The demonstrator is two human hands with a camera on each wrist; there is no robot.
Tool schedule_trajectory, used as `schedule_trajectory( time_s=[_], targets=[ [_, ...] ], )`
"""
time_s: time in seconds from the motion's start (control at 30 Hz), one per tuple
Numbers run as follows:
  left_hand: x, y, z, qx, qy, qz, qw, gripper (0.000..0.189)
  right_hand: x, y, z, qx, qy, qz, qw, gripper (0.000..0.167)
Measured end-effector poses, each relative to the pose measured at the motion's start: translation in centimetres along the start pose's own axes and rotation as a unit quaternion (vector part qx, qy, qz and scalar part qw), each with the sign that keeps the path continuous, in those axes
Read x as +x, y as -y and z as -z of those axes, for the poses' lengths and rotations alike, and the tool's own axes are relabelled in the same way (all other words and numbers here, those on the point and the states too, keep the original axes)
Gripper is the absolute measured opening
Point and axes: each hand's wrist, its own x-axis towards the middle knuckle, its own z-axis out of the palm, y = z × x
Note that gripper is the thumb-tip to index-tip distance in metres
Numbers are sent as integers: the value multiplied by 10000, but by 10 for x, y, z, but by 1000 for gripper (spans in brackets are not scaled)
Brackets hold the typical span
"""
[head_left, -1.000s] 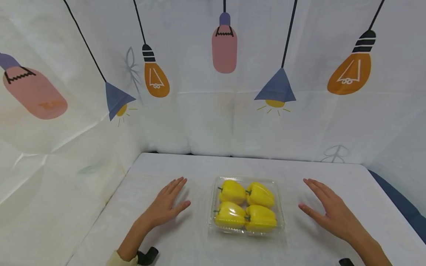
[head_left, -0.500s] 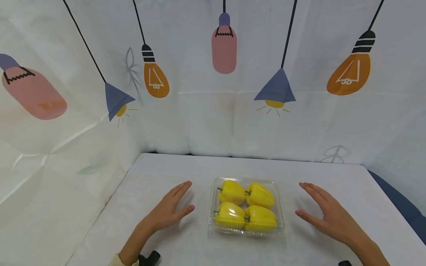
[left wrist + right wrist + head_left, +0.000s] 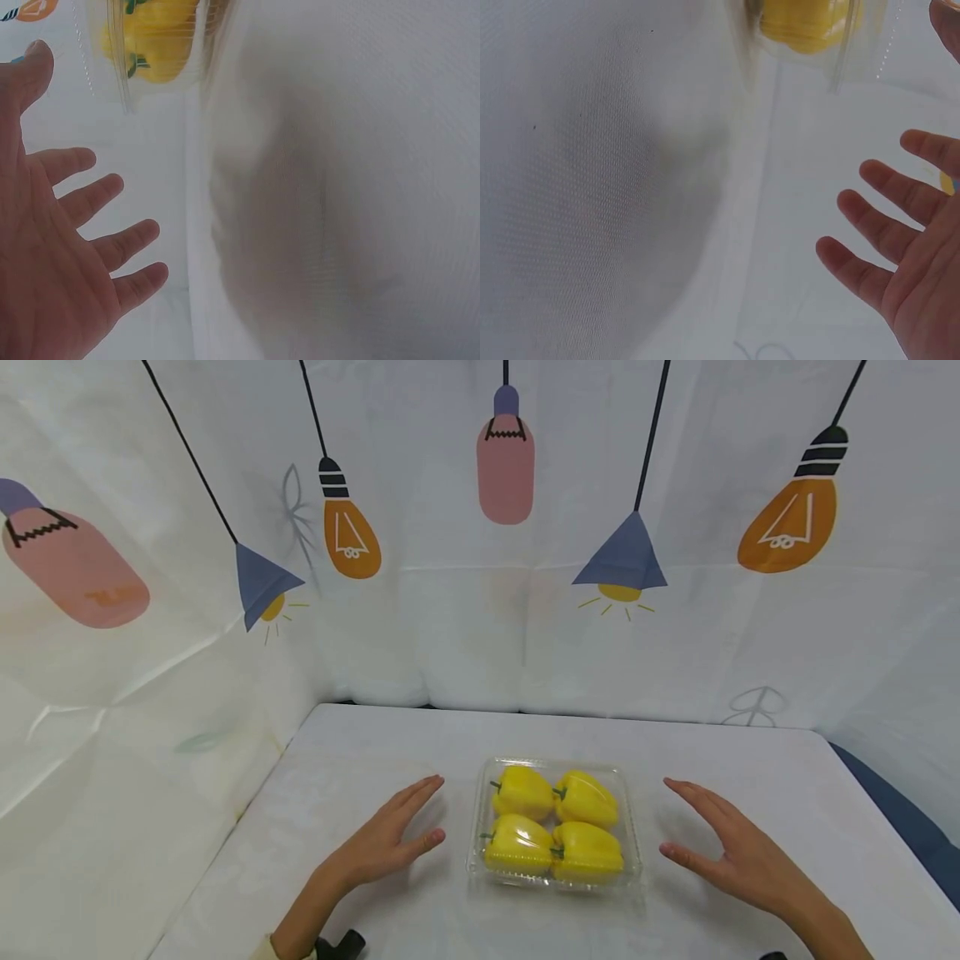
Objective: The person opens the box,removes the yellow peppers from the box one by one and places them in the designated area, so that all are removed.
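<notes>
A clear plastic clamshell box (image 3: 632, 860) lies on the white table, with several yellow bell peppers (image 3: 588, 852) with green stems inside it. My left hand (image 3: 382, 843) hovers to the left of the box, fingers extended and thumb spread, touching nothing. On the other side my right hand (image 3: 738, 856) is held in the same way, also apart from the box. Both wrist views show spread, straight fingers, with a corner of the box (image 3: 116, 67) and part of a yellow pepper (image 3: 799, 22) near the top edge.
The white tabletop (image 3: 420, 735) runs back to a white curtain (image 3: 442, 635) printed with hanging lamps and bulbs. The curtain also closes off the left side. Dark blue fabric (image 3: 900, 810) shows beyond the table's right edge.
Both hands have moved inward, toward the box, and slightly nearer the front of the table. The box and peppers have stayed in place.
</notes>
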Motion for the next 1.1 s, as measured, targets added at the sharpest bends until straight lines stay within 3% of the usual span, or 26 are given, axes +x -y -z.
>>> schedule_trajectory(
  time_s=[0.33,0.8,1.1],
  targets=[
    [-3,-6,-3,-87,84,-136,9998,72,0,6,1,30,165,-25,9999,86],
    [-5,-12,-8,-264,468,-116,9985,75,-1,15,-1,114,339,23,9994,87],
    [-6,-12,-11,-373,516,-362,9973,82,0,17,-3,151,455,64,9988,91]
  ],
)
